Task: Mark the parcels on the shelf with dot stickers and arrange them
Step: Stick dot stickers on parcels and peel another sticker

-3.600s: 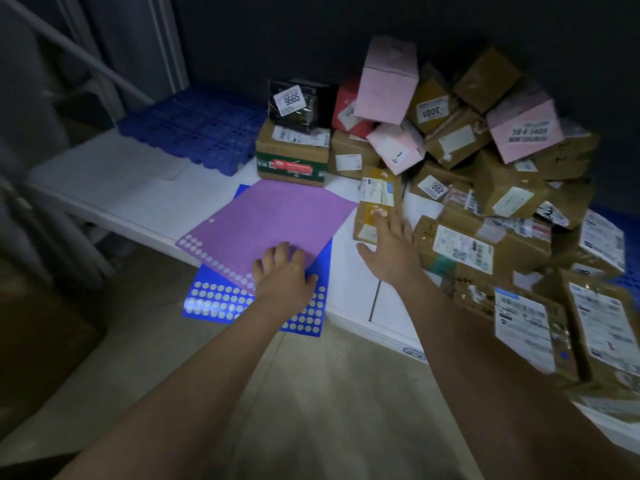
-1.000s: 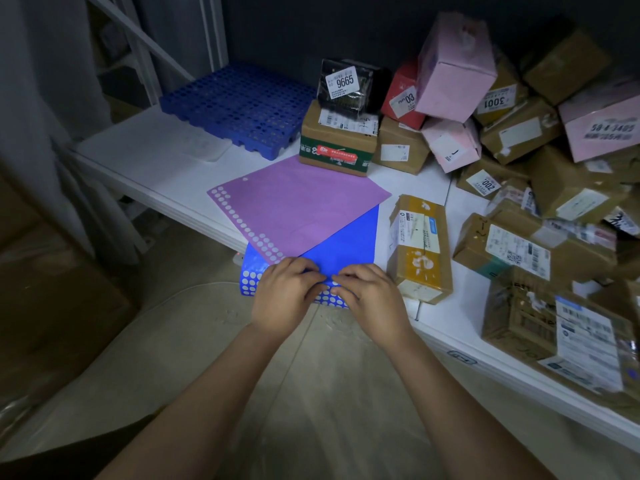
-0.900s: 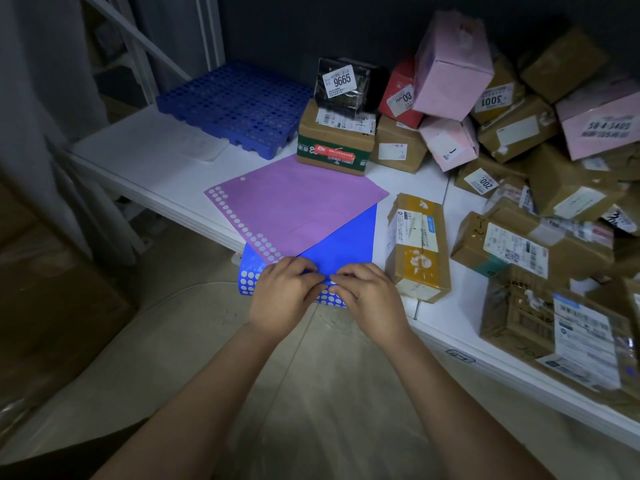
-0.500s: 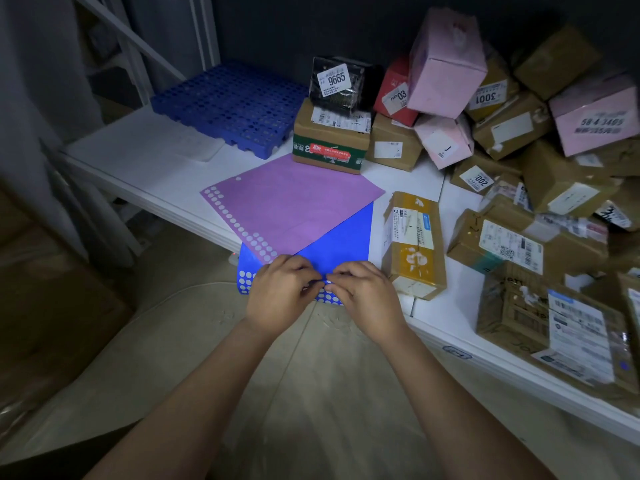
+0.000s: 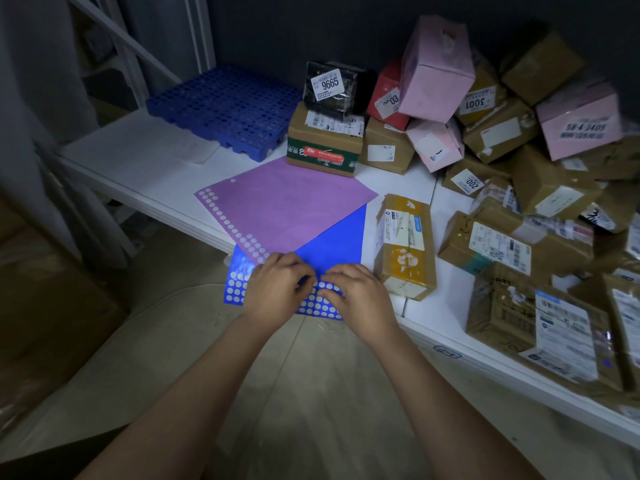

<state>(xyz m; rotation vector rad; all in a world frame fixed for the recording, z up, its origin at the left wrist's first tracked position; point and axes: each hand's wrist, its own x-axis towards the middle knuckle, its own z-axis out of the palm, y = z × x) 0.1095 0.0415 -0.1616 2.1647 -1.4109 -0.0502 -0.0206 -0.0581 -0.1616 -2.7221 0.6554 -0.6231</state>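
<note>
Both hands at shelf (image 5: 145, 157) front edge, on blue sticker sheet (image 5: 332, 244); left hand (image 5: 275, 289) and right hand (image 5: 356, 292) fingers curled, tips meeting, apparently pinching a dot; purple sheet (image 5: 287, 206) overlaps; yellow-taped parcel (image 5: 405, 244) just beside.

Both hands work at the near edge of the white shelf (image 5: 138, 157): the left hand (image 5: 277, 289) and right hand (image 5: 360, 296) rest with curled fingertips on the glossy blue dot-sticker sheet (image 5: 332, 251). A purple sticker sheet (image 5: 287, 206) overlaps it. A yellow-taped cardboard parcel (image 5: 405, 247) lies just beside the right hand.
</note>
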